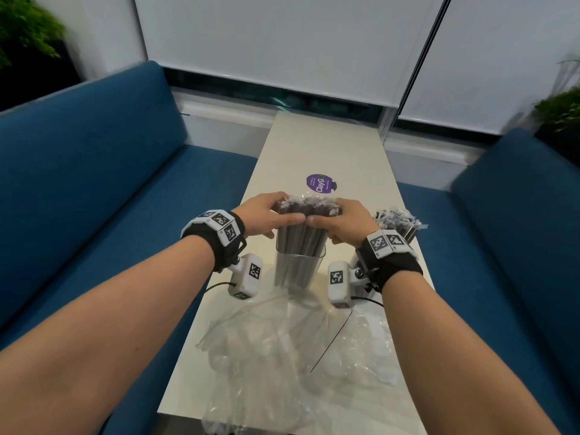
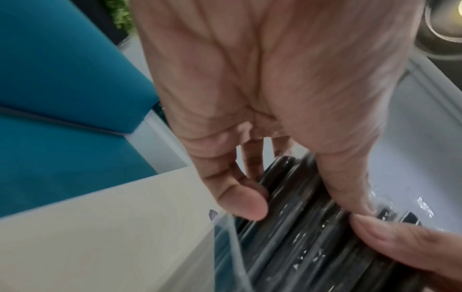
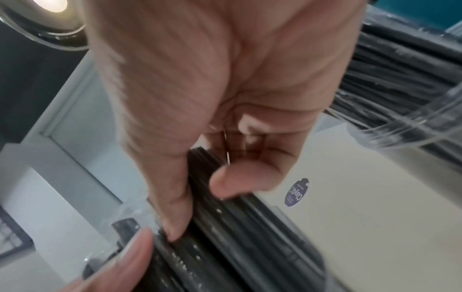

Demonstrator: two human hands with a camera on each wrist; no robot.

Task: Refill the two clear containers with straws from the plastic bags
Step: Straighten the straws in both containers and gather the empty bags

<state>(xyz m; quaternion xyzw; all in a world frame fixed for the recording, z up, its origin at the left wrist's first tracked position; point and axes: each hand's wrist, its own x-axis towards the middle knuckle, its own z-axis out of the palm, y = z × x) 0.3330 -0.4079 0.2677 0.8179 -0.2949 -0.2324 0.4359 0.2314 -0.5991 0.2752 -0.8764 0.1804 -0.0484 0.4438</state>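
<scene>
Crumpled clear plastic bags (image 1: 298,346) lie slack on the bench (image 1: 329,152) nearest the viewer, below both wrists, with one loose dark straw (image 1: 332,340) lying across them. Just beyond them stands a clear container (image 1: 299,268), and both hands meet over its mouth around a bundle of dark wrapped straws (image 1: 306,233) that stands upright in it, the upper part rising above the rim.

The left hand (image 1: 263,215) has its thumb across the near face of the bundle and its fingers curled round the far side; the right hand (image 1: 342,221) mirrors it, and the two thumb tips touch at the front. The wrist views confirm both grips: thumb and fingers pressed onto the glossy wrappers from opposite sides.

Outside the right hand, partly hidden by its wrist, the second container (image 1: 405,230) already holds straws with frayed wrapper ends on top.

The step in hand looks like seating this bundle. To do it well, ease the squeeze evenly with both hands so the straws slide down together instead of splaying, and keep the bundle vertical over the opening. Any sideways push could tip the container, which neither hand is steadying. Letting the straws fan only once their lower ends reach the bottom should keep them from catching the rim.
</scene>
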